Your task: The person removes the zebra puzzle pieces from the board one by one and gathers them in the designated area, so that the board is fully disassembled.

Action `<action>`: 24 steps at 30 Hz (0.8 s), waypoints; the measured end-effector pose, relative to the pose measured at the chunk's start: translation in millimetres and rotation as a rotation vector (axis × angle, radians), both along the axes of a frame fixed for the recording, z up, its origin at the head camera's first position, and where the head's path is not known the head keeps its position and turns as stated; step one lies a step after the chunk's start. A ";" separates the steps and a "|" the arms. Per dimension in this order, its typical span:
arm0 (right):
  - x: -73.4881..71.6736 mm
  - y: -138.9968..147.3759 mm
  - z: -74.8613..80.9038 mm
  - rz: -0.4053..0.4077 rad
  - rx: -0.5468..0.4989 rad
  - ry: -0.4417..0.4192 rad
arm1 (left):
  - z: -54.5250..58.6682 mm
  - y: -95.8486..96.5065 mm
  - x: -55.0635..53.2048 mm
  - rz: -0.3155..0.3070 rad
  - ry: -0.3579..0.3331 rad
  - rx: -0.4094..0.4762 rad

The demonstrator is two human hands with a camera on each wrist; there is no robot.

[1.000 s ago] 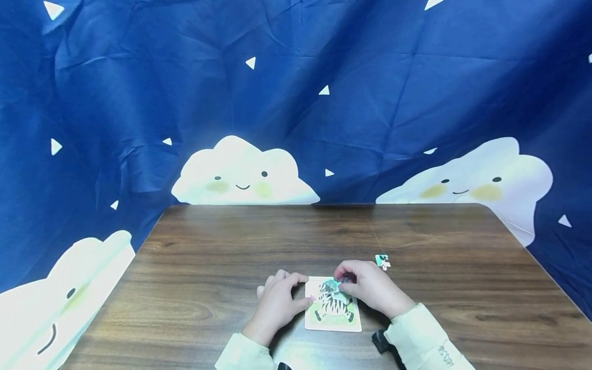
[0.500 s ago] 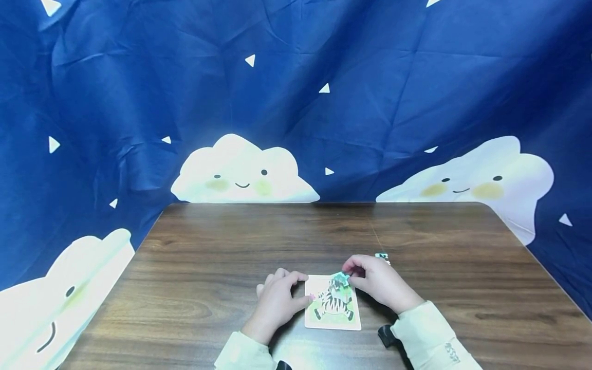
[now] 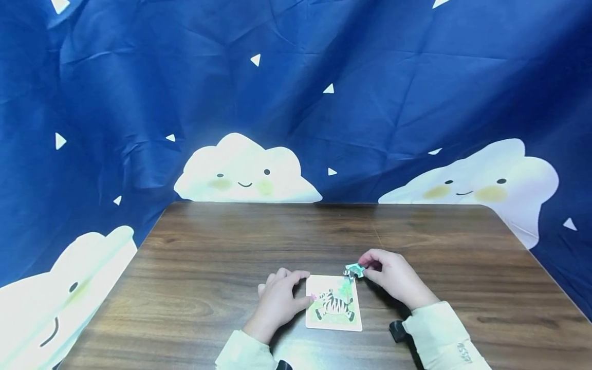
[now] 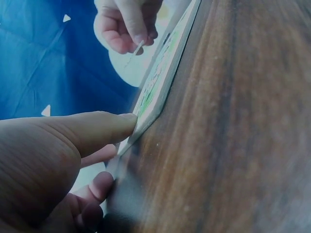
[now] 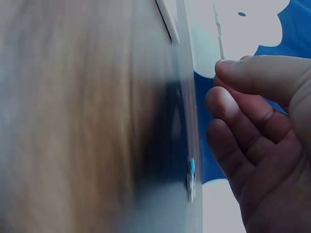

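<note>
My left hand (image 3: pixel 279 307) rests at the left side of a square zebra jigsaw board (image 3: pixel 334 322). Its straight thumb presses the board's edge, and its index finger touches near the far left corner. In the left wrist view the thumb (image 4: pixel 97 127) lies on the border of the board (image 4: pixel 154 109). My right hand (image 3: pixel 399 275) pinches a teal jigsaw piece (image 3: pixel 355 269) between thumb and fingers, above the board's far right corner. That piece (image 5: pixel 218 31) appears edge-on in the right wrist view. The picture under it shows a zebra on green.
Another small jigsaw piece (image 5: pixel 191 180) lies on the wooden table (image 3: pixel 222 246), seen in the right wrist view; my right hand hides it in the head view. A blue curtain (image 3: pixel 296 103) with clouds hangs behind the table's far edge.
My right hand has lifted the teal piece off the zebra's head area and carried it right and away, past the board's far right corner. The left hand has stayed in place.
</note>
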State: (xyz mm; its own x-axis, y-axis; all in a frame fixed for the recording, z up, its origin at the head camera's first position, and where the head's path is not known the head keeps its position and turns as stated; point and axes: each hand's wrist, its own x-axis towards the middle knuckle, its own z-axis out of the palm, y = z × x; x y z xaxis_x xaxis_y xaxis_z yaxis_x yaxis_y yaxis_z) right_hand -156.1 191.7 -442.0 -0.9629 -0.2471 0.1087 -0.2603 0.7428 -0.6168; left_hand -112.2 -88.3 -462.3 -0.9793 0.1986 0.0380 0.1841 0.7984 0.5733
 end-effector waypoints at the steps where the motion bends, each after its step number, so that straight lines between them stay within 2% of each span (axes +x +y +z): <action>1: 0.0 2.6 0.6 -0.009 -0.005 -0.002 | 0.0 0.2 0.0 -0.001 0.000 0.000; 12: -3.2 36.4 4.6 -0.093 -0.015 0.025 | -0.9 0.5 -0.6 0.000 0.010 -0.011; 24: -2.5 68.4 -2.6 -0.139 0.008 0.002 | 0.0 0.0 -0.4 -0.010 -0.010 -0.014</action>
State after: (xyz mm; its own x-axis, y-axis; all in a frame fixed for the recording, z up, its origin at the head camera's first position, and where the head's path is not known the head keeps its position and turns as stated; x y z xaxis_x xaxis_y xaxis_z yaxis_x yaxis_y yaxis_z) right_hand -158.6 260.0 -444.7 -0.9877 -0.1123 0.1088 -0.1555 0.7767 -0.6104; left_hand -112.7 -88.4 -462.3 -0.9777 0.2085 0.0255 0.1862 0.8043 0.5643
